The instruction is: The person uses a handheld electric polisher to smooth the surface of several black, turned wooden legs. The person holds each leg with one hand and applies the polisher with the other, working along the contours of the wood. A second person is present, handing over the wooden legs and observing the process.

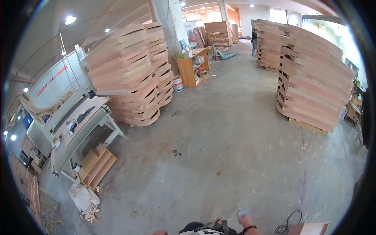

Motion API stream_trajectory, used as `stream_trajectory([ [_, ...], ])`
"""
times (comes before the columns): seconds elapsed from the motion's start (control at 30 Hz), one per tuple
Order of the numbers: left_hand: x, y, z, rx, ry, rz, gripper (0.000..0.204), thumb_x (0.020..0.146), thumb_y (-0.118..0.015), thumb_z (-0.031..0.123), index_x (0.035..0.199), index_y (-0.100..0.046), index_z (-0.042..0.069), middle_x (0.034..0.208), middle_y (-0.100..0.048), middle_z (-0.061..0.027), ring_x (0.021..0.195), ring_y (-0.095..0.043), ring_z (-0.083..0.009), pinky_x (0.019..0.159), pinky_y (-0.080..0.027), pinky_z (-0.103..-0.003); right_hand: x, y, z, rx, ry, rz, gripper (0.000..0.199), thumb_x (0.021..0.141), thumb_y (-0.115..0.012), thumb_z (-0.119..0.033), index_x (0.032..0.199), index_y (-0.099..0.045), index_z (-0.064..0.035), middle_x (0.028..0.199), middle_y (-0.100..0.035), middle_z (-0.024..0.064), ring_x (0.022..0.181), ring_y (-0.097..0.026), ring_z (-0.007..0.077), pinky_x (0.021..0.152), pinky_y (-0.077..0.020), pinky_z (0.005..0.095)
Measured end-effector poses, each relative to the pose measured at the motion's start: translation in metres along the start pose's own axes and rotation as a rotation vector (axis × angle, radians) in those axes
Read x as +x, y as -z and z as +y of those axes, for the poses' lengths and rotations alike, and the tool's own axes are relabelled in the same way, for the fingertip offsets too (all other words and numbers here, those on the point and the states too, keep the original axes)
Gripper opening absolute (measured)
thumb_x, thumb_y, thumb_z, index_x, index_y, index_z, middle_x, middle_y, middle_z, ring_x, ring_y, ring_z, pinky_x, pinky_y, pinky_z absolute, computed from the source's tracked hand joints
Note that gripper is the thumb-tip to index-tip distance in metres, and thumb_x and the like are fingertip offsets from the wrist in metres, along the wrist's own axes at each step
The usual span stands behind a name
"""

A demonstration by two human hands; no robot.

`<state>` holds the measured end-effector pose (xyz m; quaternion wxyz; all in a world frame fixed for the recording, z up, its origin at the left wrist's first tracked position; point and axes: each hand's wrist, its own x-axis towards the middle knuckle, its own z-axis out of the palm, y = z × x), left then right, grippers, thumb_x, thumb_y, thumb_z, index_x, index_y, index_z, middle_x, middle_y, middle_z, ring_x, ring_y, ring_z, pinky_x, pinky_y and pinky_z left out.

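Walking across a workshop's concrete floor point(219, 156) between stacks of curved wooden panels point(129, 78), right hand point(244, 219) low, fingers' state unclear, left hand unseen, nothing visibly held.

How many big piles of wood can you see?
4: one tall stack of curved boards at left by the machine, one at right, one behind it, one far back. More may be hidden.

The single head-worn fisheye view looked forward and down from standing height across a workshop's concrete floor point(219, 156), edges bowed toward the rim. Stacks of curved wooden panels point(129, 78) stood far left and far right, and the person's right hand point(244, 219) barely entered at the near edge.
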<state>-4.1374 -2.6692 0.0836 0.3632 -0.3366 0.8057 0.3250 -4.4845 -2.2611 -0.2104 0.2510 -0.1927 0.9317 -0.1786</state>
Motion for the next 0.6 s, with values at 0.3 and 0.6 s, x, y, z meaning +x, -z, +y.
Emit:
stream_trajectory([
  [0.3,0.331,0.163,0.109,-0.203,-0.002,0.096,0.029,0.088,-0.058,0.024,0.101,-0.071,0.002,0.103,-0.072,-0.02,0.093,-0.069,-0.0312,0.083,-0.055,-0.044,0.402,0.283,-0.265,0.394,0.17,0.086,0.036,0.088,-0.062,-0.029,0.11,-0.071,-0.0034,0.1,-0.074,0.0206,0.096,-0.071,0.0362,0.084,-0.0551,0.0421],
  [0.6,0.628,0.424,0.145,0.25,0.067,0.144,0.035,0.083,-0.065,0.03,0.107,-0.074,0.007,0.1,-0.076,-0.0167,0.1,-0.075,-0.0202,0.088,-0.06,-0.04,0.595,0.42,-0.248,-0.321,0.088,-0.415,0.079,0.095,-0.064,-0.053,0.153,-0.042,-0.0036,0.147,-0.053,0.0235,0.144,-0.042,0.0383,0.119,-0.0326,0.0438],
])
